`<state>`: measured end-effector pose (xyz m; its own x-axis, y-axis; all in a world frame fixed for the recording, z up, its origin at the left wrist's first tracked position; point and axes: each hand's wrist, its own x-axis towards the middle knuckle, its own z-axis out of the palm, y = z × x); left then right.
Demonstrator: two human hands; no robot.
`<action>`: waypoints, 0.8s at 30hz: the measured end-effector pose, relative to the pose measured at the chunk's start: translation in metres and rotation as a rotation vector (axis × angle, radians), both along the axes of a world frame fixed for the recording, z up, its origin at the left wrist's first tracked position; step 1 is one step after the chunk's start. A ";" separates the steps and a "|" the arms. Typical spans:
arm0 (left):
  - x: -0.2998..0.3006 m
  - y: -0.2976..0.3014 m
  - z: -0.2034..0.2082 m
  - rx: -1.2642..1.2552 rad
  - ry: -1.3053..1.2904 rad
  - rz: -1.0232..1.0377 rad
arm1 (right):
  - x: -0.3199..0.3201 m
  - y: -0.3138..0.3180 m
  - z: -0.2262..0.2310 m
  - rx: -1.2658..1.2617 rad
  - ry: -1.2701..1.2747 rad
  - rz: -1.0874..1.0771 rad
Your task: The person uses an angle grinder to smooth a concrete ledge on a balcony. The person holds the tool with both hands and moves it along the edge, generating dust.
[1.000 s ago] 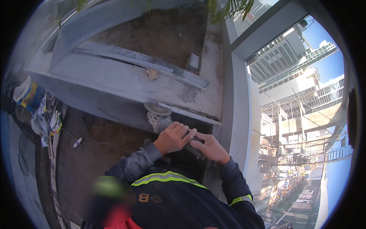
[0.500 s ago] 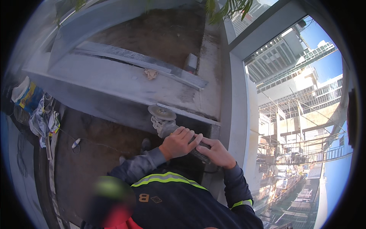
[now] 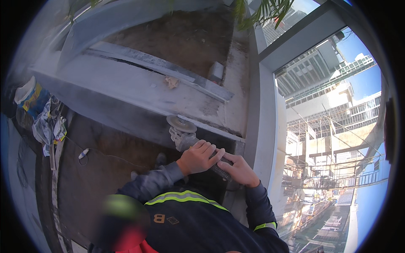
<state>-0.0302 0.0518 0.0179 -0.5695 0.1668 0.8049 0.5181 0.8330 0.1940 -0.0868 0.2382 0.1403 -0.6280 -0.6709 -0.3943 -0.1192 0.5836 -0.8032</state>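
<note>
- Your left hand (image 3: 196,157) is wrapping over the body of the angle grinder (image 3: 184,141), its fingers lying curled and close together
- Your right hand (image 3: 239,169) is holding the rear part of the same tool just beside the left, thumb and forefinger showing on top; how far its other fingers are curling underneath, you cannot tell
- The angle grinder is pointing away from you and to the left, its long axis slanting from the rear end by your right hand up to its head
- The round disc (image 3: 181,124) is sitting at that head, its flat face turning up toward you, right by the front edge of the pale ledge (image 3: 114,80); whether it is touching, you cannot tell
- Close on your right, a grey frame (image 3: 266,105) is standing beside your forearm and bounding that side
- To your left, a white connector (image 3: 84,154) is lying on the brown floor (image 3: 97,181), with crumpled sheets (image 3: 44,126) and a blue-and-yellow bag (image 3: 36,101) beyond
- On the ledge, crumpled tan paper (image 3: 171,82) is lying near a long grey strip (image 3: 160,69), a small block (image 3: 217,71) sitting behind
- Outside, scaffolding (image 3: 333,152) is standing before tall buildings (image 3: 308,63)
</note>
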 end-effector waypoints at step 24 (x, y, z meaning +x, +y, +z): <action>-0.002 0.003 -0.003 -0.008 -0.003 -0.016 | -0.001 0.003 0.004 0.048 -0.065 -0.009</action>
<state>-0.0317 0.0547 0.0149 -0.5690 0.1822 0.8019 0.5312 0.8258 0.1893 -0.0874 0.2409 0.1443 -0.6058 -0.6449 -0.4659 -0.0628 0.6226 -0.7800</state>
